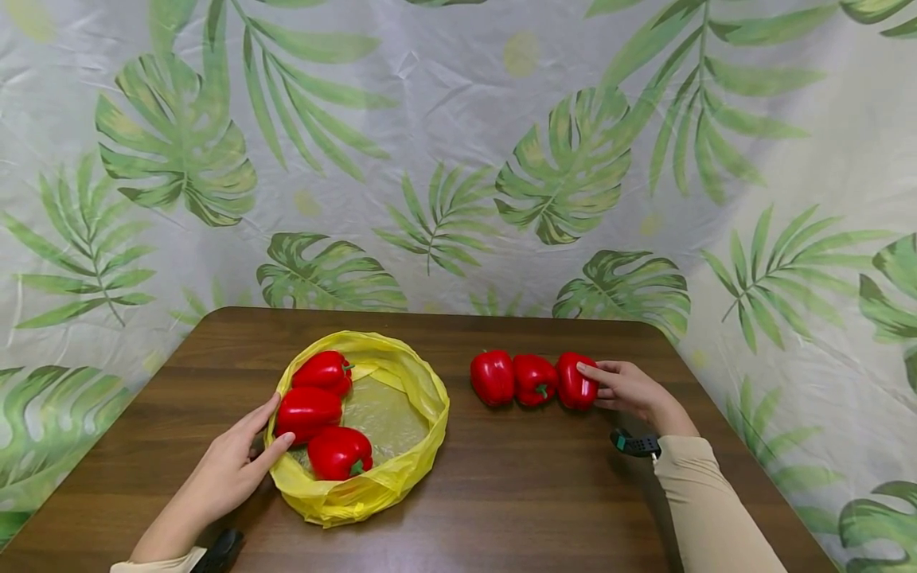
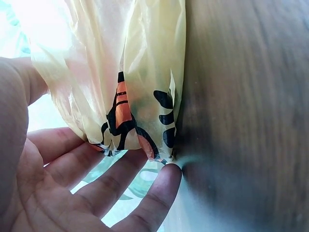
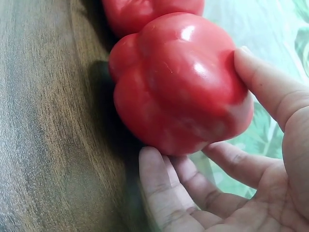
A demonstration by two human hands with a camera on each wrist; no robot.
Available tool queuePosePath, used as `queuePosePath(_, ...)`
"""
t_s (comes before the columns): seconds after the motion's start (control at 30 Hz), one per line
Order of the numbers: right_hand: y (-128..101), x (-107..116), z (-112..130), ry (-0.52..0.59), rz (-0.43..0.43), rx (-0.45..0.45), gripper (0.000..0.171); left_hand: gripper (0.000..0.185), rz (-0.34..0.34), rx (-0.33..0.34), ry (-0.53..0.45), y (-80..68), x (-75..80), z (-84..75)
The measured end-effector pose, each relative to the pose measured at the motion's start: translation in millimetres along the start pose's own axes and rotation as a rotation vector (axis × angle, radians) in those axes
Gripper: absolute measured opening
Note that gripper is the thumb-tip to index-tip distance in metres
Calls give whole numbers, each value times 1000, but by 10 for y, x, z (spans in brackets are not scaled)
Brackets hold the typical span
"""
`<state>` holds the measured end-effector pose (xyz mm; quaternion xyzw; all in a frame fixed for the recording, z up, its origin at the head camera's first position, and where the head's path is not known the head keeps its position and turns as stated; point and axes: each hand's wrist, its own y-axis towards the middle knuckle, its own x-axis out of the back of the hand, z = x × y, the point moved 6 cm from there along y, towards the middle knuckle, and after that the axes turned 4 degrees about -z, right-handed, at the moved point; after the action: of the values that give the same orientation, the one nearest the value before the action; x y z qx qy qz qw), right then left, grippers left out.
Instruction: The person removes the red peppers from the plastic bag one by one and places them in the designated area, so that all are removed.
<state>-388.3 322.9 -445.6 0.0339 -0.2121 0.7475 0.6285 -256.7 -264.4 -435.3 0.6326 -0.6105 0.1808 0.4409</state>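
Dark brown wood-grain table, rounded far corners; a leaf-print white and green plastic sheet hangs behind it and drapes past both side edges.

Left half of table: crumpled yellow plastic bag, rolled down into an open bowl shape, nearer the front edge than the far edge. Inside, along its left wall, three glossy red bell peppers in a column: the far one, the middle one, the near one. The right part of the bag's floor is bare film.

Left hand rests against the bag's left outer wall, fingers nearly straight, thumb up along the rim beside the middle pepper. Left wrist view: fingers spread wide under the bag's printed fold, curled round nothing; the film touches the fingertips. A black wrist device sits at the front edge.

Right half, toward the far edge: a row of three more red bell peppers, each touching the next: the left one, the centre one, the rightmost. Nothing lies between bag and row.

Right hand holds the rightmost pepper from its right side. Right wrist view: thumb on top, fingers curled beneath, against the table; the pepper rests on the wood, its neighbour pressed behind it. Beige sleeve and black strap run to the front right corner.
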Motion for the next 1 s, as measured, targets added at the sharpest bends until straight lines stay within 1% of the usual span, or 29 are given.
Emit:
queuePosePath(0.33, 8, 5, -23, -10, -9, 6, 83, 72, 10, 10, 4, 2, -3, -2)
queuePosePath(0.57, 41, -6, -45, 22, -12, 14, 78, 72, 10, 8, 9, 0, -4, 4)
queuePosePath(0.77, 67, -23, -60, 33, -24, 26, 79, 72, 13, 12, 2, 0, -4, 5)
queuePosePath(1.0, 66, -36, -55, -13, -53, 44, 78, 72, 13, 10, 2, 4, -2, 2)
